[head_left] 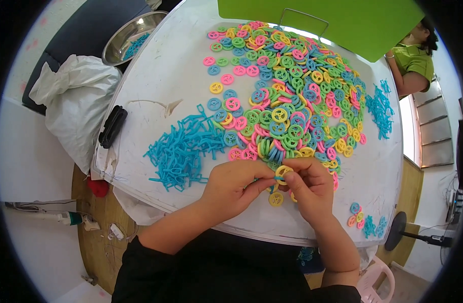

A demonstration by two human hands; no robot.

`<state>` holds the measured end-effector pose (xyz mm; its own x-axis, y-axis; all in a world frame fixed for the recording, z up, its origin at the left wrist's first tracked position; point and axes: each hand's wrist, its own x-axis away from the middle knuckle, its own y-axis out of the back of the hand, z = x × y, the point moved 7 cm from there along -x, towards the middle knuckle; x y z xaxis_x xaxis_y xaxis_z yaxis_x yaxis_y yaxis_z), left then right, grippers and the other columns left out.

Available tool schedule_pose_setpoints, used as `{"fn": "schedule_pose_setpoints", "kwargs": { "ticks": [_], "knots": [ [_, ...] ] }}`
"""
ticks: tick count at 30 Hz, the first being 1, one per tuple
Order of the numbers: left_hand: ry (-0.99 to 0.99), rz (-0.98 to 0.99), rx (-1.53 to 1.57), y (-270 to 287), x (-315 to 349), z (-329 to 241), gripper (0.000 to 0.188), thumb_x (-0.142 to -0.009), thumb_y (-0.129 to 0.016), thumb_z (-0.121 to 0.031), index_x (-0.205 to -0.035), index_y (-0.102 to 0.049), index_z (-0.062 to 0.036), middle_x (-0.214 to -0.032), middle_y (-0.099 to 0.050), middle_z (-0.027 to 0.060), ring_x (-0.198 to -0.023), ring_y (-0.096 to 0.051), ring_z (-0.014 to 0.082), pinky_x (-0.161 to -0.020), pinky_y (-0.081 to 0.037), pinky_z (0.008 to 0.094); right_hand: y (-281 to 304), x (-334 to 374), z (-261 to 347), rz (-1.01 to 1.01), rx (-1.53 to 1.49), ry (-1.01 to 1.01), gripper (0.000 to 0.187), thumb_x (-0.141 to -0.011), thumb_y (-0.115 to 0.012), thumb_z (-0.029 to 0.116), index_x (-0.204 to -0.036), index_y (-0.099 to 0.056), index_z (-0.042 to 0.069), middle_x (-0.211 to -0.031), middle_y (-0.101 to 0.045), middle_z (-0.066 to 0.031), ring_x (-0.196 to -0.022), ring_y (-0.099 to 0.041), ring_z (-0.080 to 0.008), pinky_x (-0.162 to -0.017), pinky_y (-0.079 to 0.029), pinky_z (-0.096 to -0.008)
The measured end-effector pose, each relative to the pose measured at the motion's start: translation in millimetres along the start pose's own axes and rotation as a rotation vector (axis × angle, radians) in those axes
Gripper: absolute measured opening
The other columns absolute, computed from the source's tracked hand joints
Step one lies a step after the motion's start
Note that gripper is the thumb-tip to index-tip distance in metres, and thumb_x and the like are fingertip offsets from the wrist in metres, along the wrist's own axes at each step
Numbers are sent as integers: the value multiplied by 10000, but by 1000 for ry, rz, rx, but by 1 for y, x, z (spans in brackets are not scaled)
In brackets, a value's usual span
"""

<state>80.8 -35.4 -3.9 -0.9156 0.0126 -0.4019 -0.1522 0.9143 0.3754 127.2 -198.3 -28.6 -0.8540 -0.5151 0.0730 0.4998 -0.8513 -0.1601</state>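
Note:
Close to the table's front edge, my two hands meet around one small assembly. Pinched in my left hand (236, 186) is a thin blue plastic piece (278, 178), its tip reaching the wheel. My right hand (312, 188) grips a yellow spoked plastic wheel (283, 170) between thumb and fingers. Whether the blue piece passes through the wheel is hard to make out. Just beyond my hands spreads a large heap of wheels (292, 101) in pink, green, yellow and blue. Left of it lies a pile of blue pieces (183, 151). A loose yellow wheel (276, 199) lies below my fingers.
More blue pieces (379, 111) lie at the table's right. Several joined wheels (356, 216) sit at the near right corner. A green board (332, 25) stands behind the heap. A black case (112, 126), steel bowl (114, 49) and white sack (80, 96) are left. Another person (412, 68) is at far right.

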Motion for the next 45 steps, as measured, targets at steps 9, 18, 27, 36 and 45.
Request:
{"fn": "schedule_pose_setpoints", "kwargs": {
  "ticks": [9,18,27,36,45],
  "knots": [
    [194,10,357,-2,6,18,171,-856,-767,35,-1005,-694,-6,-956,-716,70,-848,-687,130,-761,-559,271,-4,1,7,136,214,27,442,-928,-702,11,-1355,-587,-2,-999,-679,-28,-840,-628,-81,-730,-509,-225],
    [348,-48,428,-6,12,28,139,-880,-747,35,-1001,-690,-3,-953,-698,50,-864,-661,98,-733,-539,246,-28,8,46,57,1094,636,369,-938,-692,34,-1293,-603,-11,-926,-696,-57,-748,-648,-114,-646,-536,-262],
    [109,-75,201,3,5,16,164,-841,-775,37,-991,-718,2,-998,-741,119,-883,-712,171,-785,-561,289,-7,-3,-4,144,-98,-160,402,-978,-622,33,-1368,-542,-21,-941,-669,-58,-755,-644,-116,-655,-539,-269],
    [286,-138,402,3,8,28,99,-896,-715,35,-975,-678,-12,-930,-700,76,-842,-701,142,-700,-545,260,-38,21,54,176,1159,925,464,-746,-736,-1,-1199,-662,70,-907,-630,-71,-755,-640,-176,-586,-510,-290],
    [429,-17,515,-3,12,37,234,-932,-709,-95,-1131,-612,-19,-1022,-666,67,-921,-677,134,-754,-527,271,-45,21,53,276,1059,914,284,-751,-700,54,-1032,-719,90,-911,-645,-61,-713,-658,-190,-567,-501,-297]
  ]
}}
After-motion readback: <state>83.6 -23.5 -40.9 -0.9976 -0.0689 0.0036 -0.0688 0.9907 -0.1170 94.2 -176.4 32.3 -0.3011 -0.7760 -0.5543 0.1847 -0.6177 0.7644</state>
